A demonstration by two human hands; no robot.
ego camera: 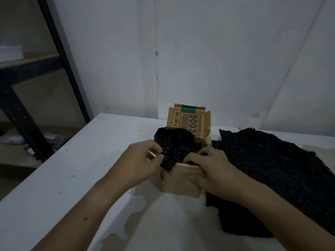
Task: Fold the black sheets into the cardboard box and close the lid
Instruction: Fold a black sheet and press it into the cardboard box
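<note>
On the white desk (pixel 72 178), spare black sheets (pixel 272 169) lie right of the cardboard box (pixel 181 183), whose lid (pixel 190 120) stands open at the far side. A bunched sheet (pixel 174 145) bulges from its mouth, just beyond both hands. The left hand (pixel 143 160) pinches the sheet's left edge in its fingers, and the right hand (pixel 213 169) clasps the box's near rim.

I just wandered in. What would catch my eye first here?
Two hands at a cardboard box on the white table: the left hand pinches a crumpled black sheet bulging from its top, the right hand grips its near wall. The printed lid stands open behind, and more black sheets sprawl to the right.
</note>
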